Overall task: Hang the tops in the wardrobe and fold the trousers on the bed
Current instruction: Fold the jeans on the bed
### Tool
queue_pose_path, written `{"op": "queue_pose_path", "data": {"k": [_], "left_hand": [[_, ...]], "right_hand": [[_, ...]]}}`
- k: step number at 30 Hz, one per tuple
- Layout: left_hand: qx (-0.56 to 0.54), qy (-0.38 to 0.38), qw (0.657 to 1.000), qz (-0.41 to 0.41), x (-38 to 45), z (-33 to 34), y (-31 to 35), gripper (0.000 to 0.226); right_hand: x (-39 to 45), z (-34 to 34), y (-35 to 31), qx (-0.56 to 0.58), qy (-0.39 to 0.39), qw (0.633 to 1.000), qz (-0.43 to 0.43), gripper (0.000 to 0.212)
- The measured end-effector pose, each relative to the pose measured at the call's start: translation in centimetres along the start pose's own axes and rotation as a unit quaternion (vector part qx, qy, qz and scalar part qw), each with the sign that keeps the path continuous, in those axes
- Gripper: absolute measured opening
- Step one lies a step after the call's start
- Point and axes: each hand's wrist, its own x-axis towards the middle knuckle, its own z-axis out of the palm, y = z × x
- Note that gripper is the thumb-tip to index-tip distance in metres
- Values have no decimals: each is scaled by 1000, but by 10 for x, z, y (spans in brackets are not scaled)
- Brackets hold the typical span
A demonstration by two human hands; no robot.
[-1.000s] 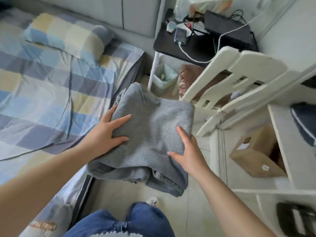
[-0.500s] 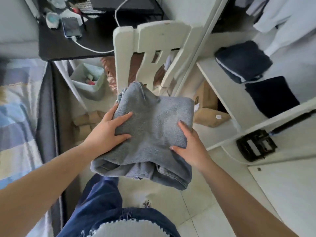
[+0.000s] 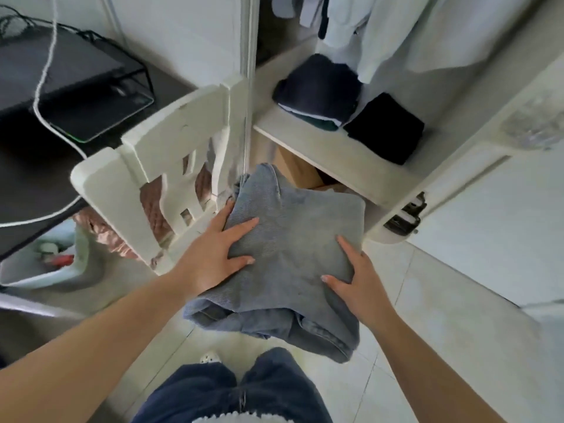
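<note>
Before the open white wardrobe shelf [image 3: 335, 154], left hand [image 3: 213, 257] and right hand [image 3: 360, 285] clasp folded grey-blue denim trousers [image 3: 290, 248], shelf just beyond.

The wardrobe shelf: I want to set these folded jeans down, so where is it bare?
The white wardrobe shelf is bare along its front edge and toward its left end beside the white chair. Farther back it is crowded: a folded navy garment and a folded black garment sit side by side under hanging pale tops.

Matt twilled denim trousers [image 3: 293, 239], painted chair [image 3: 171, 166], perhaps wood
</note>
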Motion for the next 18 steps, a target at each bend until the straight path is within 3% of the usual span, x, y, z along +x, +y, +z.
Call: {"op": "queue_pose_path", "data": {"k": [9, 18], "left_hand": [[39, -66, 995, 63, 94, 17, 13, 84], [53, -89, 990, 92, 241, 52, 31, 85]], "right_hand": [[37, -18, 9, 33, 84, 991, 96, 71], [152, -61, 46, 86, 133, 978, 133, 68]]}}
